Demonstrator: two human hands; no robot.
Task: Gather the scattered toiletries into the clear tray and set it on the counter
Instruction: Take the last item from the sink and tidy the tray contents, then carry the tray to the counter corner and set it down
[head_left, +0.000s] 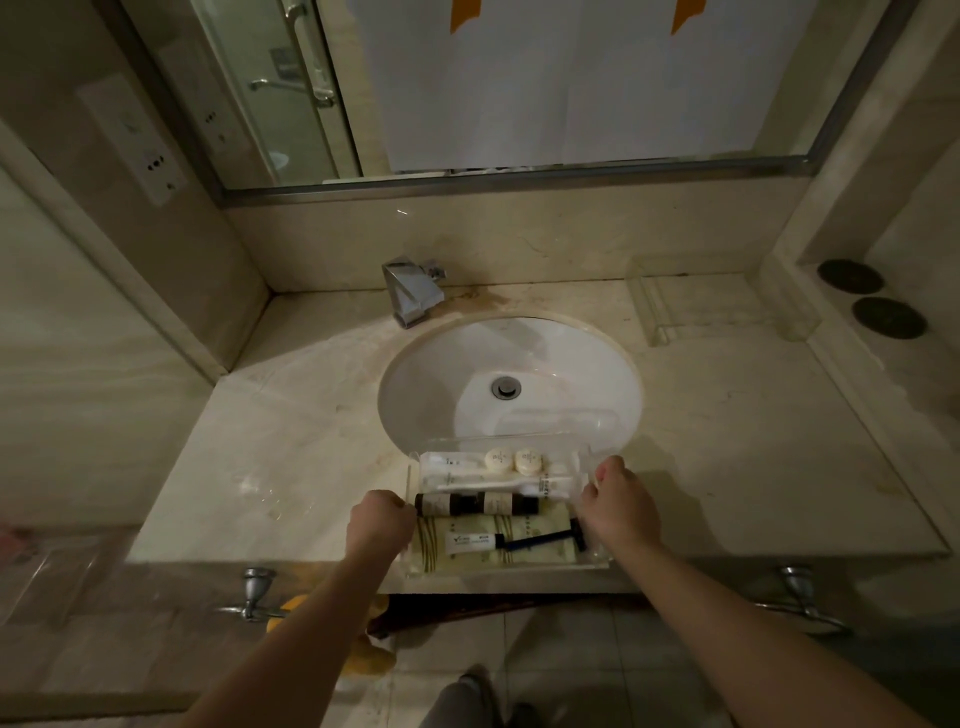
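Both hands grip the clear tray (506, 441) by its short ends, low in the middle of the frame: the left hand (382, 525) is curled into a fist around the left wall, and the right hand (618, 506) closes over the right wall with the thumb on the rim. Whether the tray rests on the surface or is lifted cannot be told. The tray straddles the front lip of the counter (753, 441), its far side reaching over the near rim of the white sink (441, 384). Inside lie two round soaps (513, 460) at the far side, a white toothbrush (483, 486) below them, two dark bottles (475, 504) end to end across the middle, and a white tube (470, 542) beside a black razor (545, 540) nearest the front wall. Bare marble stretches to the left and right of the sink. A second clear holder (660, 312) stands at the upper right of the counter, near two dark discs (870, 299) on a side ledge. A chrome faucet (413, 291) sits behind the basin, under a wide mirror (571, 88). Two chrome hooks (254, 592) hang from the counter's front edge, above a tiled floor.
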